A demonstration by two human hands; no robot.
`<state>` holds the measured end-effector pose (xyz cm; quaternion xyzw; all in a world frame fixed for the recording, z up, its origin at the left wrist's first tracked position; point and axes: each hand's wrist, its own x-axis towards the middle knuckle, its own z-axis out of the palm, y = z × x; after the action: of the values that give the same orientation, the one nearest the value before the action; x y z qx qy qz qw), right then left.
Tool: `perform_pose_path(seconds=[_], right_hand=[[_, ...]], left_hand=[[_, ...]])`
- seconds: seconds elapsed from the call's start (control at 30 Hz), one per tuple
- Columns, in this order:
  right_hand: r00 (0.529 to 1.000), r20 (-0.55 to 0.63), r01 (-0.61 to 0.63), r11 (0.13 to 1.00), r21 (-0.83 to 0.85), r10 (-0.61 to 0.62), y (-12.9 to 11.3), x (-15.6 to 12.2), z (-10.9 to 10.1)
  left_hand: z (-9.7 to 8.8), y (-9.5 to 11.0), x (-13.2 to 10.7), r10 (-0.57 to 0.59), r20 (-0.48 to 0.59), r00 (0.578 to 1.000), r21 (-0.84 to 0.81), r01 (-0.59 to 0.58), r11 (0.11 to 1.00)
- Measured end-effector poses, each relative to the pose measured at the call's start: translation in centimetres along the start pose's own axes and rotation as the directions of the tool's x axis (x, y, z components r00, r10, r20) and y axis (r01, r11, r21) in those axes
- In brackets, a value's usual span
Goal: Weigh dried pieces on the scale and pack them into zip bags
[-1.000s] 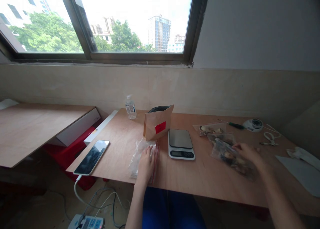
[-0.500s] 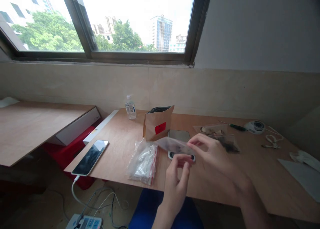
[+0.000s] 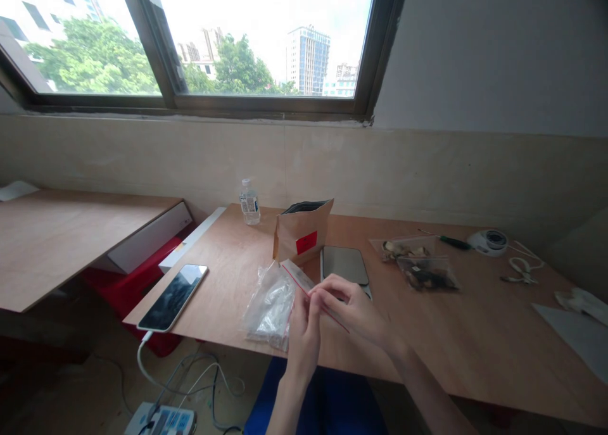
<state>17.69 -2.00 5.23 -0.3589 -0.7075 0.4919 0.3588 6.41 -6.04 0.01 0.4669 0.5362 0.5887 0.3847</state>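
Note:
Between my two hands is a small clear zip bag with a red line along its edge. My left hand pinches that edge from below, thumb against fingers. From the right, my right hand grips the same edge, its fingertips close to the left ones. Fingers cover part of the bag. Just beyond my hands lies a kitchen scale, its front partly hidden by the right hand. To the left of my left hand is a pile of clear plastic zip bags. A brown paper pouch with a red label stands open behind them.
A plugged-in phone lies at the table's left, with a water bottle at the back. On the right are filled zip bags, a screwdriver, a white dome camera and a cable.
The bag has gone from my right hand alone to both hands and turned so its red edge shows. My right hand moved left and down, uncovering more of the scale.

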Motion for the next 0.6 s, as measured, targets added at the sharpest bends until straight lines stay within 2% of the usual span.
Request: perform_pose_path(seconds=[0.13, 0.23, 0.6], right_hand=[[1.0, 0.0, -0.029, 0.999, 0.034, 0.029, 1.1, -0.1, 0.5], [0.998, -0.032, -0.043, 0.997, 0.069, 0.045, 1.8, -0.2, 0.8], [0.992, -0.108, -0.059, 0.998, 0.01, 0.06, 1.7, -0.5, 1.0]], left_hand=[[-0.4, -1.6, 0.2, -0.09, -0.061, 0.994, 0.013, 0.091, 0.996], [-0.6, -2.2, 0.4, -0.115, -0.095, 0.989, 0.018, 0.117, 0.993], [-0.8, -1.0, 0.7, -0.017, 0.028, 0.999, -0.023, 0.018, 1.0]])
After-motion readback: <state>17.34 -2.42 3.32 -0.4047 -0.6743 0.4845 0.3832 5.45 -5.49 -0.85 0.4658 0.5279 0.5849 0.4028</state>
